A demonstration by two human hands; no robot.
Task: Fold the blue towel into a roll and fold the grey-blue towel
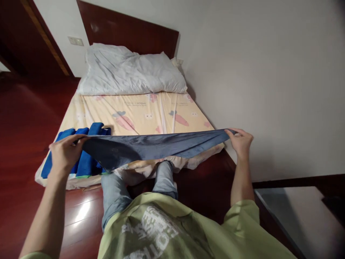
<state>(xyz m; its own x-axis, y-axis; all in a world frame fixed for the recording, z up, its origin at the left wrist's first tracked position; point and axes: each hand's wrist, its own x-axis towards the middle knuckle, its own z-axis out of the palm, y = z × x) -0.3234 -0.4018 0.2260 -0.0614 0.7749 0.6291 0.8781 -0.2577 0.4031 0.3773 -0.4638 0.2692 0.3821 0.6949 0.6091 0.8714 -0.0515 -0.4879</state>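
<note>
A dark blue-grey cloth (pixel 151 146) is stretched sideways in front of me, above the near edge of the bed. My left hand (pixel 66 151) pinches its left end between thumb and fingers. At the other end, my right hand (pixel 241 140) grips the right corner, also closed. The top edge is pulled nearly straight, while the lower part hangs in loose folds, deeper on the left. Below and behind my left hand, several folded blue cloths (pixel 88 158) lie side by side on the bed's near left corner, partly hidden by the hand and the stretched cloth.
The bed (pixel 151 111) has a yellow sheet with carrot prints. A white quilt (pixel 132 70) is bunched against the dark wooden headboard (pixel 129 27). A wall (pixel 258 90) runs along the right. On the floor at lower right lies a flat pale board-like object (pixel 299 212).
</note>
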